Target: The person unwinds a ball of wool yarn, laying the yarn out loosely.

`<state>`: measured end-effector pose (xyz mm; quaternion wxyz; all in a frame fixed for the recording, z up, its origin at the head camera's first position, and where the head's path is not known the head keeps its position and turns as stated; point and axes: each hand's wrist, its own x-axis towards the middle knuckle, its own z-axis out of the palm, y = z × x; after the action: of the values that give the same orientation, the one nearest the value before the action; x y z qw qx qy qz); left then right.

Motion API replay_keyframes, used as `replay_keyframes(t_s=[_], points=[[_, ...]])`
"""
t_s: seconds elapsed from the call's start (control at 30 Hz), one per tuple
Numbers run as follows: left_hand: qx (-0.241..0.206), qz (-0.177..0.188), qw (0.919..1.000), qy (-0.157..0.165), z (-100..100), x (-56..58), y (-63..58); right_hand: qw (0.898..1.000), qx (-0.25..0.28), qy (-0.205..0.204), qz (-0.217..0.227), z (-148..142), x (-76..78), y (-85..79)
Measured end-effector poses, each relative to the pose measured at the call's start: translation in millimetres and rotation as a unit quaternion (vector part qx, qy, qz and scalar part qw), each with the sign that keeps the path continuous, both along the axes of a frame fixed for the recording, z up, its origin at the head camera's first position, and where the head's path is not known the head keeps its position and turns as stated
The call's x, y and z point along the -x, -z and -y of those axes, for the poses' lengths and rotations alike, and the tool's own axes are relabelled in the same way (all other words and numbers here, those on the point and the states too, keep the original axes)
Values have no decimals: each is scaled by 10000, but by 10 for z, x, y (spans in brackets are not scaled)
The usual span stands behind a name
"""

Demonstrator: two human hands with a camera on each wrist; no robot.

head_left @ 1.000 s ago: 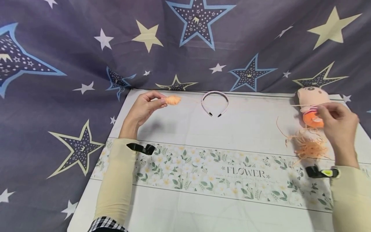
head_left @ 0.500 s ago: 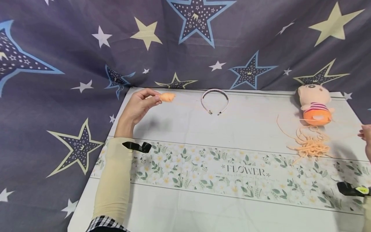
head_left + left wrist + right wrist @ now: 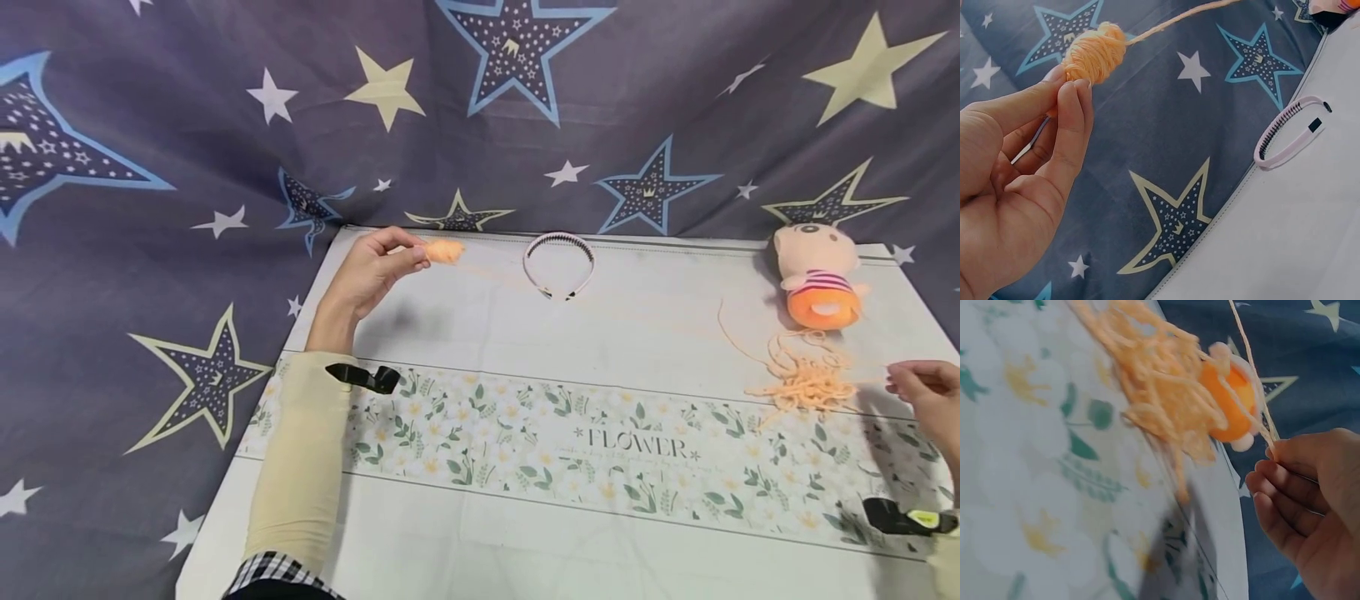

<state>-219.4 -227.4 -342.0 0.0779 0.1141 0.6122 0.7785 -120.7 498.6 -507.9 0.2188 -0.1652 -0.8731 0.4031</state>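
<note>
I'm watching the left hand (image 3: 1029,165) pinching a wound yarn bundle (image 3: 1096,55), the right hand (image 3: 1313,500) pinching a strand (image 3: 1270,434).

Pale pink headband (image 3: 558,237) lying near the table's (image 3: 420,542) back edge, open end facing front. There's also a stripy plush toy (image 3: 821,279) by the back right corner, plus dark starry fabric (image 3: 480,154) behind.

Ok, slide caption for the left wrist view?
Left hand pinches wound orange yarn; a pink headband lies on the white tabletop.
</note>
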Motion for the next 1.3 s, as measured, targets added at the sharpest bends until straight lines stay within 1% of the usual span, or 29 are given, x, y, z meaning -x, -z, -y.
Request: replay_keyframes(t_s=[0.03, 0.1, 0.2, 0.23, 0.33, 0.43, 0.53, 0.63, 0.73, 0.8, 0.9, 1.03, 1.17, 1.3], points=[[47, 5, 10000, -21, -11, 2, -2, 9997, 33, -34, 259, 90, -28, -73], [82, 26, 10000, -24, -22, 3, -7, 9972, -180, -75, 722, 262, -78, -215], [126, 34, 9999, -14, -32, -4, -15, 9903, -440, -96, 1313, 553, -146, -491], [132, 32, 9999, -7, -35, -6, -18, 9880, -507, -92, 1459, 647, -165, -579], [144, 23, 9999, 21, -44, -13, -24, 9862, -704, -142, 1491, 833, -181, -749], [151, 28, 9999, 27, -60, -15, -26, 9865, -911, -171, 1351, 944, -144, -841], [181, 37, 9998, 4, -76, -13, -31, 9863, -1099, -213, 1211, 1082, -72, -948], [193, 28, 9998, 16, -94, -9, -37, 9884, -1110, -317, 991, 1271, 19, -1082], [188, 19, 9998, 43, -113, -10, -42, 9934, -754, -738, 446, 1502, 134, -1188], [199, 26, 9998, 52, -123, -16, -42, 9927, -517, -1083, 107, 1686, 222, -1233], [225, 61, 9997, 53, -128, -29, -37, 9874, -330, -1536, -206, 1992, 359, -1272], [287, 59, 9995, 87, -132, -34, -19, 9783, -368, -1983, -473, 2430, 521, -1272], [291, -6, 9995, 119, -137, -22, -7, 9621, -244, -2591, -814, 2863, 656, -1248], [257, -37, 9996, 113, -141, -13, -6, 9444, -25, -3178, -847, 3265, 742, -1228]])
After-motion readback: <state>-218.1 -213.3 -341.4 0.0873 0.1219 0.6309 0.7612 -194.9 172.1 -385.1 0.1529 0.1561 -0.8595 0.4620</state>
